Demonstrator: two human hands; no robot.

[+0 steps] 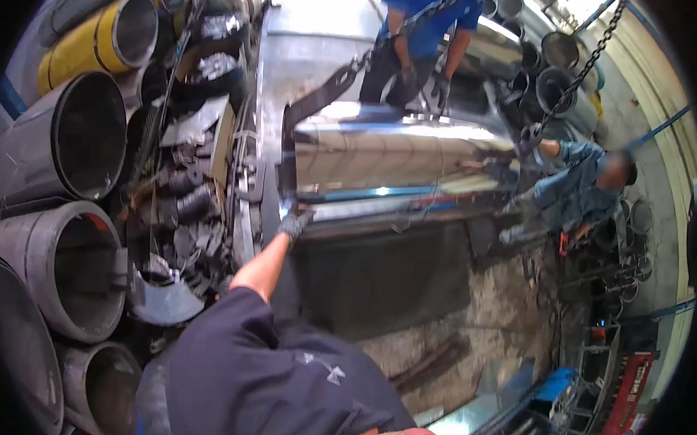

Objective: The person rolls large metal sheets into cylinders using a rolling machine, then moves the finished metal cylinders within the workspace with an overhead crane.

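Observation:
My left hand [292, 224], in a dark glove, reaches to the near-left end of a large, shiny metal cylinder [382, 161]. Its fingers look curled at the lower end of a dark lifting hook [288, 149], though blur hides the exact contact. A heavy chain [415, 20] runs from the hook's top up to the right. The cylinder lies on its side, and its polished surface mirrors the surroundings. My right hand is out of view.
A co-worker in blue [427, 23] stands behind the cylinder with gloved hands lowered. Another person [576, 181] reaches to a second chain [584, 72] at the right end. Pipe sections [82, 272] and scrap metal [200, 133] fill the left. A dark mat [385, 277] lies in front.

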